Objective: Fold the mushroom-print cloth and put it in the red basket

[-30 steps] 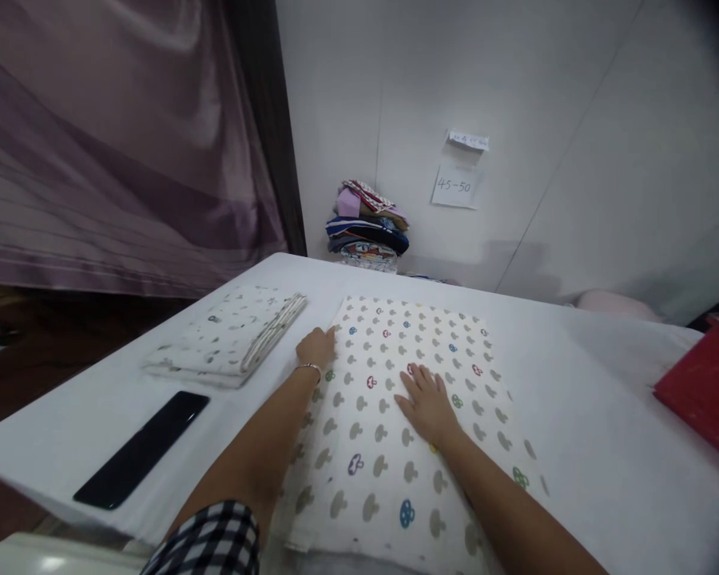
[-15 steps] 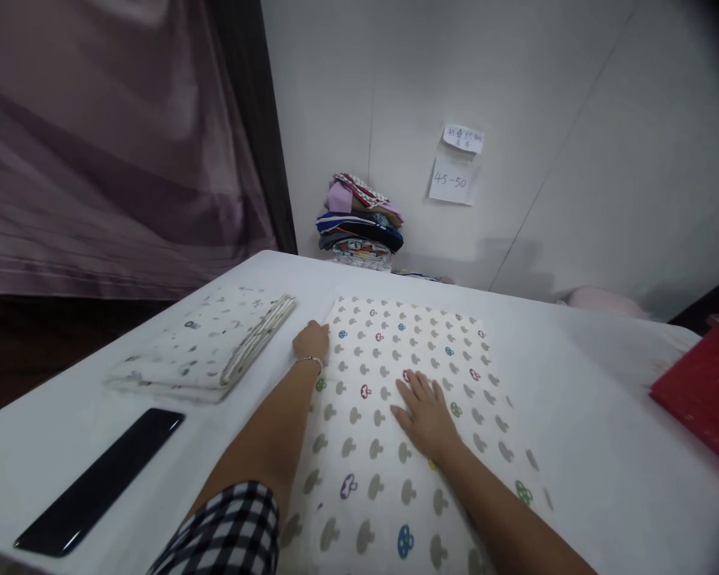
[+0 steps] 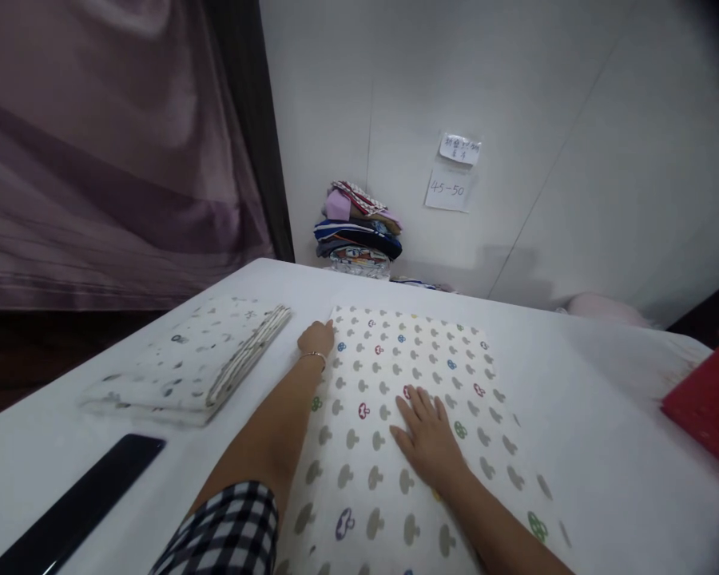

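A white cloth printed with grey and coloured mushrooms [image 3: 419,351] lies spread flat on the white table [image 3: 605,383]. My right hand [image 3: 428,431] rests flat on the middle of it, fingers stretched out and slightly apart. My left hand [image 3: 316,339] reaches to the cloth's far left corner, fingers curled at its edge; whether it pinches the cloth is hard to tell. A thin bracelet sits on that wrist, and a black-and-white checked sleeve [image 3: 228,531] shows near the bottom.
A folded white cloth with small prints [image 3: 185,363] lies to the left. A black phone [image 3: 72,511] lies at the near left edge. A red box [image 3: 710,399] sits at the right. Folded fabrics [image 3: 356,231] are piled against the wall under two paper notes [image 3: 449,188].
The view has shifted slightly, so the phone sits lower left. Both hands stay on the mushroom cloth in nearly the same places.
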`<state>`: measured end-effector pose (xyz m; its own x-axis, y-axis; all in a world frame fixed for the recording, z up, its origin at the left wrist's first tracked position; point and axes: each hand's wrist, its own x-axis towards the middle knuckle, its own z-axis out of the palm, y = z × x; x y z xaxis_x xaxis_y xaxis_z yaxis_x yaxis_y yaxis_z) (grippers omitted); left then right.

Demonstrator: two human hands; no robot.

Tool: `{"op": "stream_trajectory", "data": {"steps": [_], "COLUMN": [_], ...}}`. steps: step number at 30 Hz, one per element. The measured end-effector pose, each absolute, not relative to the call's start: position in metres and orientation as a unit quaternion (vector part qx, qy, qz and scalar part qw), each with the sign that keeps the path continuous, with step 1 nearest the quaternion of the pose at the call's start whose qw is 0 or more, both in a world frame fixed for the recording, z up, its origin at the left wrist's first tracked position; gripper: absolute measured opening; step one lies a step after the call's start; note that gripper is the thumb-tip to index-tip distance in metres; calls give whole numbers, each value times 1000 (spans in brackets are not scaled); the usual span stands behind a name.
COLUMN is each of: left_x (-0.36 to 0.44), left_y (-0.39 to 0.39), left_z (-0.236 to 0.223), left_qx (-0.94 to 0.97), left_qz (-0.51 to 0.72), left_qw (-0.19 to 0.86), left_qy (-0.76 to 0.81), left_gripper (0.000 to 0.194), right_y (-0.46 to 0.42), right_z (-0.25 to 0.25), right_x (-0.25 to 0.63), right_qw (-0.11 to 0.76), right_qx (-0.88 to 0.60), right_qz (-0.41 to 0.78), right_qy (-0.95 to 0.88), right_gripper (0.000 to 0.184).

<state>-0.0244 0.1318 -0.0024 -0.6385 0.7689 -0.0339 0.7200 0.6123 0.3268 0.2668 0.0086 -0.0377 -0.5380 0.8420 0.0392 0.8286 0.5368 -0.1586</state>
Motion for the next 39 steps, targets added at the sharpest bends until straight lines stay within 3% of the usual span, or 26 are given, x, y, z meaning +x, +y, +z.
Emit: {"op": "stream_trajectory", "data": {"steps": [6,24,30,39], "left_x": [-33,-29,-14,-16], "left_y": [139,135,131,132], "left_z": [-9,-4,-14,-35], "left_qx": [454,453,572,635], "left_qz": [137,102,106,77], "left_qw": [63,49,-78,25], "left_qy": [878,884,809,768], "left_gripper": [40,42,47,63], "right_y": [9,9,10,29], "right_z": [-38,-36,-32,-14], "right_x": [267,268,267,274], "right_qw": [60,76,68,33], "right_qx": [-478,-472,-479,-473], "right_qz": [59,77,112,192], "right_qy": [-874,-875,-868,-859], "right_gripper": [58,58,60,65]}}
